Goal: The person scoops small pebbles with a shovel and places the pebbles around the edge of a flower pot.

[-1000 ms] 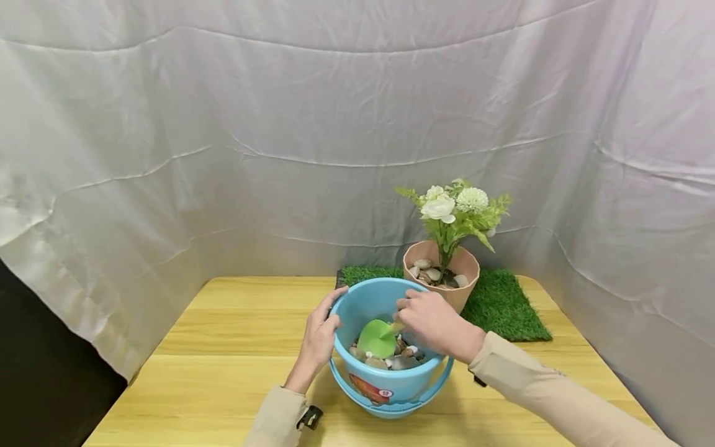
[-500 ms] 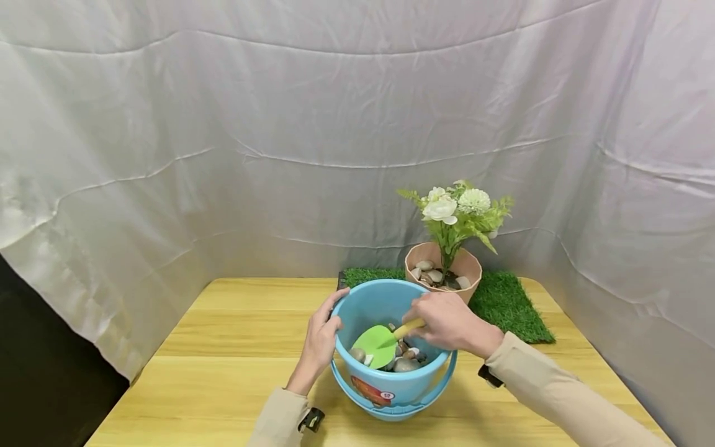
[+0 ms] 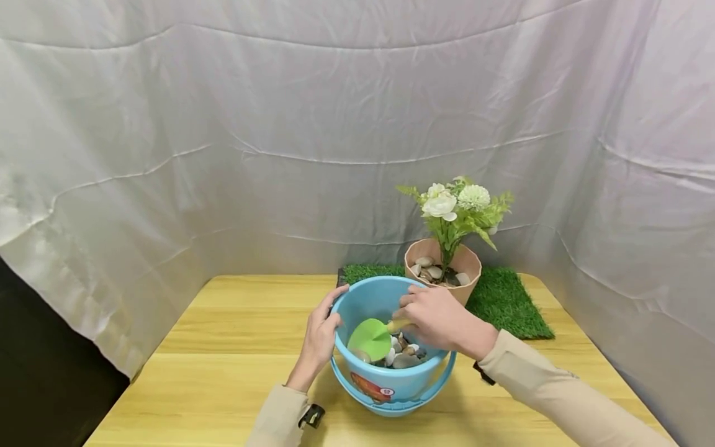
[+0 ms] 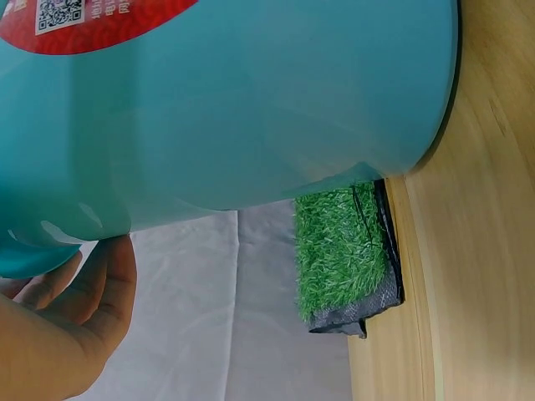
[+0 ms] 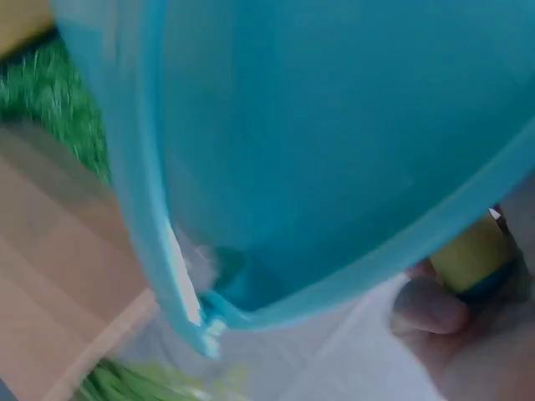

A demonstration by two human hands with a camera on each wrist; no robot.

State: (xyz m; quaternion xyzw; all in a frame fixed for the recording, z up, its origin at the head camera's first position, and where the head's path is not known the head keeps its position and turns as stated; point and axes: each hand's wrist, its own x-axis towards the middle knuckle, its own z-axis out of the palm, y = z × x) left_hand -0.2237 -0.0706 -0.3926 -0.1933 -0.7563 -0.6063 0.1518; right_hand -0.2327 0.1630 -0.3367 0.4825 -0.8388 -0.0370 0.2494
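Observation:
A blue bucket [image 3: 385, 388] with a red label stands on the table, with several pebbles [image 3: 406, 359] in its bottom. My left hand [image 3: 320, 338] grips its left rim, thumb on the inner side and fingers outside; the left wrist view shows those fingers [image 4: 113, 280] against the outer wall. Over the bucket's right side, my right hand [image 3: 438, 318] grips the yellow handle [image 3: 398, 325] of a toy shovel. The shovel's green blade [image 3: 370, 339] lies low in the bucket among the pebbles, toward the left. In the right wrist view the handle's end [image 5: 472, 259] shows behind the rim.
Behind the bucket, a pink flowerpot [image 3: 447, 297] holds pebbles and white flowers [image 3: 455, 202] with green leaves. It stands on a green grass mat [image 3: 511, 304]. The bucket's blue carrying handle [image 3: 357, 403] hangs down in front. A grey curtain [image 3: 313, 124] surrounds the wooden table [image 3: 223, 360].
My right hand swung right and back left, working the shovel through the pebbles; its blade has ended up further left. My left hand has stayed on the rim.

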